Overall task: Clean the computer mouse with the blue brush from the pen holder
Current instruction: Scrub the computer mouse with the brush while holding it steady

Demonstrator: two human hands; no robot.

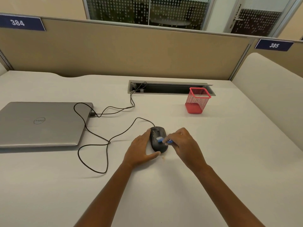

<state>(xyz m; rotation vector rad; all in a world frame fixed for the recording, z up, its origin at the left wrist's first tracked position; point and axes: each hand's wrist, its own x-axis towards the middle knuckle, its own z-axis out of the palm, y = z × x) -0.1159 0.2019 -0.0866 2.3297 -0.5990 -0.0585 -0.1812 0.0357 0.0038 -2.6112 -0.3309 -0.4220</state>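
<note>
Left hand (141, 149): lies flat on the desk, fingers spread and cupped against the left side of the mouse, thumb curled round its near end; it braces the mouse rather than lifting it.
Right hand (183, 144): fingers pressed together in a pinch on the brush handle, just to the right of the mouse.
Brush (164, 140): blue, short, held almost level; its pale bristle head rests on the top of the mouse, and the handle end is hidden inside the right hand.
Mouse (158, 139): black, wired, sits on the desk between the two hands, with light specks showing on its back near the bristles.
Mouse cable (108, 141): runs from the far end of the mouse, loops away to the left of the left hand and reaches the laptop's side.
Pen holder (197, 100): red mesh, upright, beyond the right hand and well apart from it.
Laptop (42, 123): grey, lid closed, far to the left of the left hand.
Desk (164, 190): white, both forearms stretch across it.
Cable slot (170, 88): open, in the desk beyond both hands, just behind the pen holder.
</note>
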